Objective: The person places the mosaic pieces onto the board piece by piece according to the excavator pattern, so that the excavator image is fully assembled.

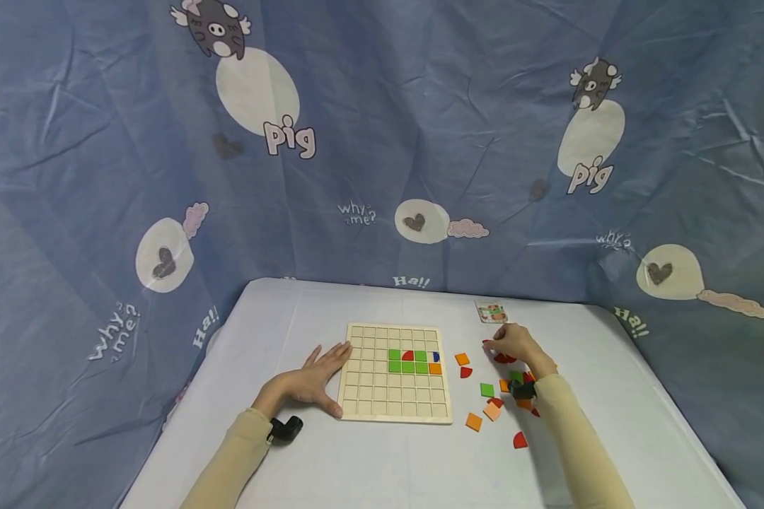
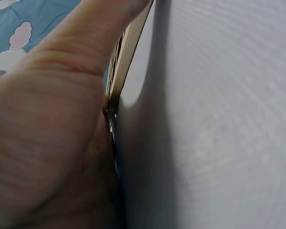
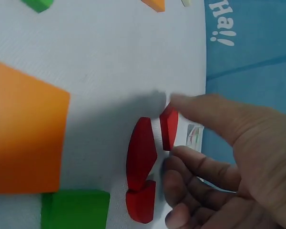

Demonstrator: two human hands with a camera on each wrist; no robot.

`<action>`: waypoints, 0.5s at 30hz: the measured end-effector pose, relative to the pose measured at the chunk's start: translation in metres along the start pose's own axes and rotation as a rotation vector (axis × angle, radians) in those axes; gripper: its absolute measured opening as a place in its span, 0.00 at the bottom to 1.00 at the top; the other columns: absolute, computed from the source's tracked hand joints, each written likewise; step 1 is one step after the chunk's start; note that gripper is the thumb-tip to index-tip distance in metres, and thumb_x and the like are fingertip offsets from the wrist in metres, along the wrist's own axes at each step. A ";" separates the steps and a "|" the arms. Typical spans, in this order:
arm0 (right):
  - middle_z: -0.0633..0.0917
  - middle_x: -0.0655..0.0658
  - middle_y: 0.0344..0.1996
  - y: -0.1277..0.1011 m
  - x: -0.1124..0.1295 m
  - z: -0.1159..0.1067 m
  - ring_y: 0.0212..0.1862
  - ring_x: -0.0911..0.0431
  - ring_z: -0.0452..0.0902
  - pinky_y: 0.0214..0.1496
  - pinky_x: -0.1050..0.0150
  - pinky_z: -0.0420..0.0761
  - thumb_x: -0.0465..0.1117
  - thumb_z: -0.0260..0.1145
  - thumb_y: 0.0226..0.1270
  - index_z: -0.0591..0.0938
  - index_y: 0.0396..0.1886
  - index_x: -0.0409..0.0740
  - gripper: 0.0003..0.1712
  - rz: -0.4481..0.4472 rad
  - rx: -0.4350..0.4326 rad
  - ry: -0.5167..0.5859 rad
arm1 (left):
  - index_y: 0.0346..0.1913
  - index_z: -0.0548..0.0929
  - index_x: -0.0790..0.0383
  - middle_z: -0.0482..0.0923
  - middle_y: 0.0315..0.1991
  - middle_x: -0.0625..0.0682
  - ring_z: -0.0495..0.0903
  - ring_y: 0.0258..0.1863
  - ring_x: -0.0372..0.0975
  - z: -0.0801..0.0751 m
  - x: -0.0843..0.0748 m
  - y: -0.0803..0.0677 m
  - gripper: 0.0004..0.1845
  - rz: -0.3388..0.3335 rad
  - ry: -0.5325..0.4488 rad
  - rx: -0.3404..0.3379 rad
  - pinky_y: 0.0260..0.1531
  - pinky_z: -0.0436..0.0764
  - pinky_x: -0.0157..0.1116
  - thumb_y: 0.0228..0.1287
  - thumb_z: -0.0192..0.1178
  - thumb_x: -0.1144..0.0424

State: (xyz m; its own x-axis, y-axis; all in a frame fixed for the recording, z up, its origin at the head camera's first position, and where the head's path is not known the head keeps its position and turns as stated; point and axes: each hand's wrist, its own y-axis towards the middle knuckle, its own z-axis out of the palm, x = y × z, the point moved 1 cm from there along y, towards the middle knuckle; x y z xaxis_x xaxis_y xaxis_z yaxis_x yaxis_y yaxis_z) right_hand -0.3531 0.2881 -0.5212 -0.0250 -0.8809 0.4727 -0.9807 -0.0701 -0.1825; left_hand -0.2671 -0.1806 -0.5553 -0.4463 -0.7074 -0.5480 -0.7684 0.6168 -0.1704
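Red, the small piece pinched between thumb and fingertips of the right hand sits at the far edge of the loose pieces, at about three o'clock from the wooden board; the left hand lies released, fingers flat, against the board's nine o'clock edge. To do this well, I judge the pinch should lift the piece straight up clear of its two red neighbours, while the left hand keeps the board from sliding. Only the right wrist view shows the pinch and those neighbours; only the head view shows the filled green squares and the white surface; the left wrist view shows just palm and board edge.
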 end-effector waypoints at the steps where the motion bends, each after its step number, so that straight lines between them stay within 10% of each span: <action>1: 0.83 0.44 0.30 0.000 0.000 0.000 0.29 0.55 0.75 0.29 0.64 0.76 0.51 0.72 0.56 0.82 0.36 0.37 0.20 -0.002 0.010 -0.005 | 0.77 0.40 0.60 0.33 0.79 0.53 0.32 0.78 0.48 0.000 0.000 0.000 0.72 0.000 -0.002 0.000 0.73 0.26 0.56 0.36 0.75 0.35; 15: 0.85 0.44 0.35 0.000 0.000 0.004 0.36 0.54 0.76 0.44 0.58 0.80 0.39 0.72 0.57 0.84 0.40 0.39 0.12 -0.093 0.043 0.028 | 0.77 0.41 0.61 0.33 0.79 0.54 0.32 0.78 0.48 0.000 0.000 -0.001 0.72 0.006 0.002 -0.003 0.73 0.26 0.57 0.36 0.74 0.34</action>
State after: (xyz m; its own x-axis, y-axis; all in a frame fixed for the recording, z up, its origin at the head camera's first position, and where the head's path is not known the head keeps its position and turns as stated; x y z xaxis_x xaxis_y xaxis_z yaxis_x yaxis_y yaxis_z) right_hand -0.3523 0.2862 -0.5250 0.0593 -0.8561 0.5134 -0.9698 -0.1713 -0.1736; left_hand -0.2669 -0.1816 -0.5551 -0.4523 -0.7042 -0.5473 -0.7670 0.6202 -0.1643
